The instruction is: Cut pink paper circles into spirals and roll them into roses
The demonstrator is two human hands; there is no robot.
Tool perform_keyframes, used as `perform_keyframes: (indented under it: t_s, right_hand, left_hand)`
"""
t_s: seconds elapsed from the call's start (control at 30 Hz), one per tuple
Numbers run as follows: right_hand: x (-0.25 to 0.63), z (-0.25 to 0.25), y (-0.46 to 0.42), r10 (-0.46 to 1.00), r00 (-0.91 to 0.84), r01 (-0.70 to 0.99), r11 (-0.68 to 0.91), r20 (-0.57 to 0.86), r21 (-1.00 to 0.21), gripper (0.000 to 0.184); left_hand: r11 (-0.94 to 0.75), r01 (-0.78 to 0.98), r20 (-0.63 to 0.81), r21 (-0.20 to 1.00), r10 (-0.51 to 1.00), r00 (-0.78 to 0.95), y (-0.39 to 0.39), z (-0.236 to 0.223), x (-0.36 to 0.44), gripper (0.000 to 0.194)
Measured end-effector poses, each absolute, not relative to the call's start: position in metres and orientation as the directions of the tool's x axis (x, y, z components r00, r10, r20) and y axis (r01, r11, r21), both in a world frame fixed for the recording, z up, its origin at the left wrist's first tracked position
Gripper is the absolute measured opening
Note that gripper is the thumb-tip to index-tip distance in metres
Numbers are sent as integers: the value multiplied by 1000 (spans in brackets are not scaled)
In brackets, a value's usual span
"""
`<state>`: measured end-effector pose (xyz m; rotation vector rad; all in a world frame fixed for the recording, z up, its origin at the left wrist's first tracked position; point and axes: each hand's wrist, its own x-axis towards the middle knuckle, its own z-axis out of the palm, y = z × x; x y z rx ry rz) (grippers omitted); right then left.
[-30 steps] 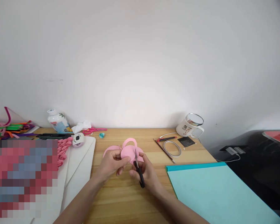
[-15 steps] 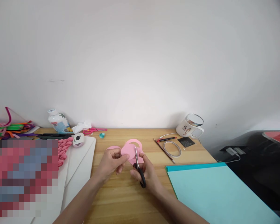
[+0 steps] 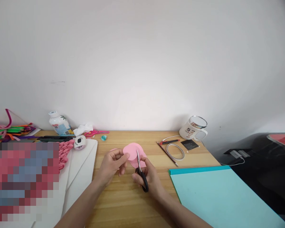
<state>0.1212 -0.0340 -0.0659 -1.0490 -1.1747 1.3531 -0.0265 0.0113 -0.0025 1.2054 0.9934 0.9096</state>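
Note:
Between thumb and fingers, my left hand [image 3: 112,164] pinches a rounded piece of pink paper [image 3: 131,151] above the wooden desk. My right hand [image 3: 148,173] grips a pair of scissors [image 3: 142,179] by the black handles, blades pointing up and away from me. The blades lie against the right side of the paper and look nearly closed. More pink paper shows behind and below the blades, partly covered by my fingers. Another bit of pink paper peeks out behind my left fingers.
Left are white sheets [image 3: 82,171], a small white device [image 3: 80,142], pink scissors [image 3: 98,132] and a bottle [image 3: 60,123]. Right are a mug [image 3: 192,129], a coiled cable [image 3: 175,152], pencils [image 3: 167,154] and light-blue sheets [image 3: 218,193]. A wall [image 3: 142,63] rises behind the desk.
The curved pink strip that arched above the paper has dropped from sight behind it. The piece in my left hand has turned slightly. Both hands stay almost in place.

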Motion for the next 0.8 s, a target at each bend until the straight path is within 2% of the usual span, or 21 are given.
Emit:
perform_keyframes:
  t_s: [0.2, 0.4, 0.57, 0.8]
  right_hand:
    - [118, -68, -35, 992, -122, -190, 15, 38, -982, 56]
    - [115, -70, -35, 980, -186, -245, 24, 71, -969, 53]
    - [117, -70, -33, 971, -193, -299, 76, 139, -951, 59]
    - [119, -68, -32, 974, -194, -292, 59, 120, -955, 56]
  left_hand:
    - [192, -24, -159, 981, 870, 466, 6, -8, -20, 29]
    - [154, -11, -136, 988, 898, 419, 5, -14, -18, 36]
    - [125, 40, -129, 991, 869, 478, 6, -14, -21, 37]
    - [129, 81, -151, 988, 875, 459, 6, -13, -22, 34]
